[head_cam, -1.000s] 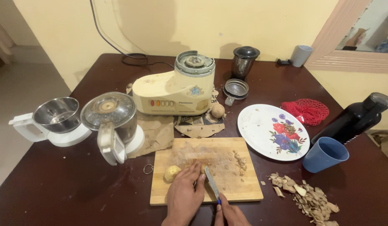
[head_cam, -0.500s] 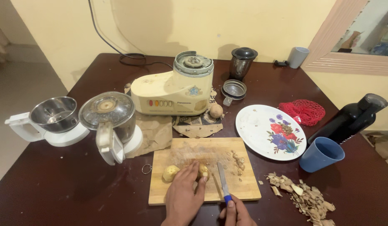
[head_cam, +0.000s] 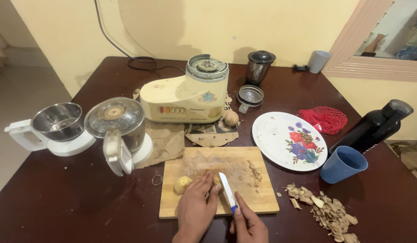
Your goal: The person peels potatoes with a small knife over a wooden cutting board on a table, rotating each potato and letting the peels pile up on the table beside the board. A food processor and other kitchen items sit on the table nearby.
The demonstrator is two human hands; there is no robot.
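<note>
Since half a second ago my right hand (head_cam: 250, 222) has swung the knife (head_cam: 227, 192) back in, so its white blade now leans left with the tip right beside the potato piece (head_cam: 216, 180), though I can't quite tell whether the edge touches it. That hand is closed around the blue handle. My left hand (head_cam: 197, 206) lies on the cutting board (head_cam: 219, 180), fingers curled down over the potato piece, pinning it in place. Another peeled chunk (head_cam: 182, 184) sits just left of my fingers, and small chopped bits (head_cam: 254, 171) lie toward the board's right edge. On the table (head_cam: 60, 198) beyond are the cream mixer (head_cam: 186, 96), a flowered plate (head_cam: 289, 140), a blue cup (head_cam: 343, 164) and a heap of peelings (head_cam: 325, 210).
</note>
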